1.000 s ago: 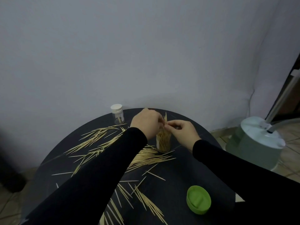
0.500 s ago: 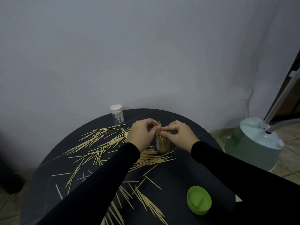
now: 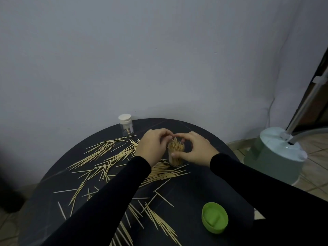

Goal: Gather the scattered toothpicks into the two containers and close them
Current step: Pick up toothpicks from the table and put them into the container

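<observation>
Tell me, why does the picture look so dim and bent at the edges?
Head view: the light is low and flat, so the dark table swallows detail while the pale toothpicks stand out; the wide lens bows the door frame at right; the hands' outlines look slightly soft.

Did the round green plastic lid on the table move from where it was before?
No. The round green plastic lid lies at the same spot near the front right edge of the dark round table, apart from both hands.
</observation>
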`<state>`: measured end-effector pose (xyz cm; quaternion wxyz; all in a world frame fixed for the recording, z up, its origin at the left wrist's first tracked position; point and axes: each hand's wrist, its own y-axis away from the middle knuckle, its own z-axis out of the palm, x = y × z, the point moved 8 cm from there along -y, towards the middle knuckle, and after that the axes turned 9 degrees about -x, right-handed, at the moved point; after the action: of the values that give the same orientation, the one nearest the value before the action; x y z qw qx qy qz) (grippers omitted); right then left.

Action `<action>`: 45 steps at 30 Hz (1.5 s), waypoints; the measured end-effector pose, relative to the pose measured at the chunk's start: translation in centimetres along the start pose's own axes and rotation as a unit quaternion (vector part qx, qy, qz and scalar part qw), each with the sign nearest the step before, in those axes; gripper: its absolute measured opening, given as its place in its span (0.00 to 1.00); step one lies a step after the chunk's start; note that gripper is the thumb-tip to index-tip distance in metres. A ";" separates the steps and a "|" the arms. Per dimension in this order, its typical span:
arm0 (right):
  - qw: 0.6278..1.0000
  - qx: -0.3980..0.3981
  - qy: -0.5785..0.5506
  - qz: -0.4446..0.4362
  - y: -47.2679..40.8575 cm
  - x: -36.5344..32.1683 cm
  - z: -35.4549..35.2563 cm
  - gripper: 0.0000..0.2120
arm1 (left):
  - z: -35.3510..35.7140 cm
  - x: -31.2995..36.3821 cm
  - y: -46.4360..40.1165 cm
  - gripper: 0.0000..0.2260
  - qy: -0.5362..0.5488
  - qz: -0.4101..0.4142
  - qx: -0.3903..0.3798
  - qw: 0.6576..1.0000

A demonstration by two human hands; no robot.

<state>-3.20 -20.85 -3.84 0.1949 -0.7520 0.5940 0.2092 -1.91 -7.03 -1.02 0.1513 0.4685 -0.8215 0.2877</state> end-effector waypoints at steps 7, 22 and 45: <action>1.000 0.004 0.013 0.026 0.2 0.2 0.0 0.30 | 1.1 1.0 1.0 0.19 -0.026 0.090 -0.029 0.995; 0.999 -0.001 0.027 0.026 0.3 0.1 -0.2 0.31 | 2.4 0.3 2.2 0.23 -0.134 0.131 -0.095 0.978; 0.997 0.010 0.062 0.041 0.3 0.3 -0.2 0.31 | 2.5 0.3 2.0 0.24 -0.136 0.121 -0.091 0.979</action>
<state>-3.42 -21.31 -3.85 0.1561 -0.7365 0.6374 0.1642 -3.75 -8.00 -3.49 0.0440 0.3850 -0.9076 0.1617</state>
